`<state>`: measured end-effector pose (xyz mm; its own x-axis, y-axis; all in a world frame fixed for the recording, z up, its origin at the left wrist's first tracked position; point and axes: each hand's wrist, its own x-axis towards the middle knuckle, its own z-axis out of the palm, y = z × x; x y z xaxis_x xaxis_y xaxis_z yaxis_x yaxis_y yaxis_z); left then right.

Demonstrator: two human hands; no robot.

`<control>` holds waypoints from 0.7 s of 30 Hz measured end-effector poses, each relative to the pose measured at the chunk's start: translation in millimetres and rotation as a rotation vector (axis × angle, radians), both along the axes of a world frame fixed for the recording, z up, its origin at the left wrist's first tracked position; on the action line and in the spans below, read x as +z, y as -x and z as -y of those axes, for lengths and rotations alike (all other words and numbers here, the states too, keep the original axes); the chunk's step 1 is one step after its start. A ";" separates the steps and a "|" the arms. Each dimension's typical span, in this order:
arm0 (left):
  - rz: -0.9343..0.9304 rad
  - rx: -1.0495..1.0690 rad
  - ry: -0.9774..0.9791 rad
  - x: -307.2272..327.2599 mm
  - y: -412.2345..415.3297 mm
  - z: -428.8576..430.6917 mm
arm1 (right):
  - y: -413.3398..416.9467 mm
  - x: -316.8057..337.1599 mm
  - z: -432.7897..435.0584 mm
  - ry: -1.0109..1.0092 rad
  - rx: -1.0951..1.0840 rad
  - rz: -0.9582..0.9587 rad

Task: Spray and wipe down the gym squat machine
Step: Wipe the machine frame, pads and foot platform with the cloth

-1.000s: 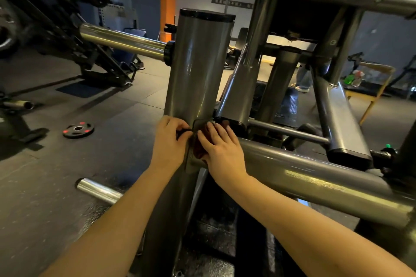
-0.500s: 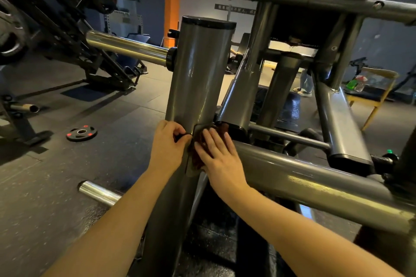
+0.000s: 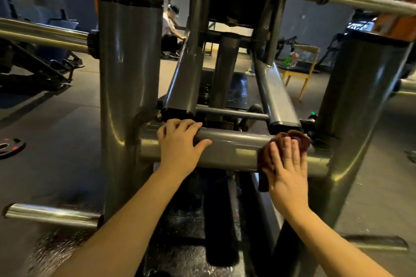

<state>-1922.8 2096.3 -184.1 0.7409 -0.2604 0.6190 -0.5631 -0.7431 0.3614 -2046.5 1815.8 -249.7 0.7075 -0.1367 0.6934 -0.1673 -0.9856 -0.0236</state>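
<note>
I'm in the wiping step. My right hand (image 3: 288,171), fingers flat, presses the cloth (image 3: 292,139) on the bar (image 3: 234,148) of the machine (image 3: 128,74), near its right end. My left hand (image 3: 180,141) curls over the bar's left end. Next, I judge, the cloth needs dragging along under steady pressure.

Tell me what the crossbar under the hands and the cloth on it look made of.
The crossbar looks like steel tube with a glossy grey painted finish; light streaks reflect along it. The cloth looks like soft dark reddish-brown fabric, possibly microfibre; it bunches and folds under the right hand.
</note>
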 end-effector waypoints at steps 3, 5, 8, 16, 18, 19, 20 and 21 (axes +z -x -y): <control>0.015 0.015 -0.052 -2.9 1.8 9.3 | 7.9 0.9 5.5 -0.311 -0.214 0.088; 0.017 0.025 -0.073 -4.9 1.9 9.5 | 1.0 4.0 -18.7 -0.547 -0.290 0.151; -0.002 0.044 -0.087 -2.3 3.0 10.5 | -19.2 7.8 -78.0 -0.888 -0.308 0.216; -0.055 0.040 -0.069 2.9 2.3 10.2 | -27.5 -2.1 -129.6 -0.913 -0.167 0.162; -0.064 0.030 -0.059 4.1 1.2 10.3 | -19.9 8.8 -97.0 -1.004 -0.243 0.221; -0.068 0.030 -0.057 4.0 0.9 10.6 | -15.9 15.4 -81.6 -1.063 -0.282 0.270; -0.070 0.030 -0.053 4.0 0.4 10.9 | -12.6 22.8 -69.7 -1.125 -0.317 0.314; -0.076 0.032 -0.044 2.2 0.5 10.2 | -10.1 29.3 -63.2 -1.190 -0.347 0.343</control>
